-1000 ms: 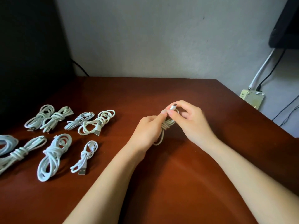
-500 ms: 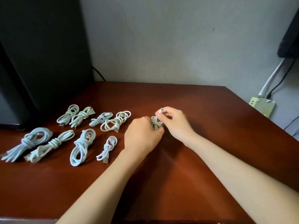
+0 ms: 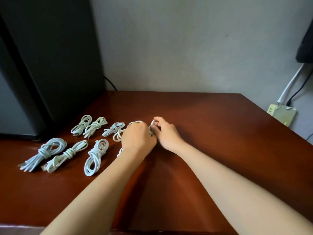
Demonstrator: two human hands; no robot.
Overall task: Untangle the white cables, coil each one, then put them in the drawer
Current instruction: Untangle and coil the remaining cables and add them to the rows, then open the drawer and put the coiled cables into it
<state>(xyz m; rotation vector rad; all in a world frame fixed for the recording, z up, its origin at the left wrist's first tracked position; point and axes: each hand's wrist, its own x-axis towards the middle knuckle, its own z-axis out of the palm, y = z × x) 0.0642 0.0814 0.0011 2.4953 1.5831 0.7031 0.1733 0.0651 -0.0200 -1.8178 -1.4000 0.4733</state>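
A person's left hand (image 3: 138, 139) is curling its fingers round a small white cable (image 3: 151, 131) over the table (image 3: 211, 141), steadying the bundle while the right hand (image 3: 167, 134) is pinching the plug end (image 3: 153, 123) between thumb and fingertips, apparently tucking it in to lock the coil. To the left, the finished coils (image 3: 95, 156) are lying in two rows, seemingly staged for a drawer that is not showing.
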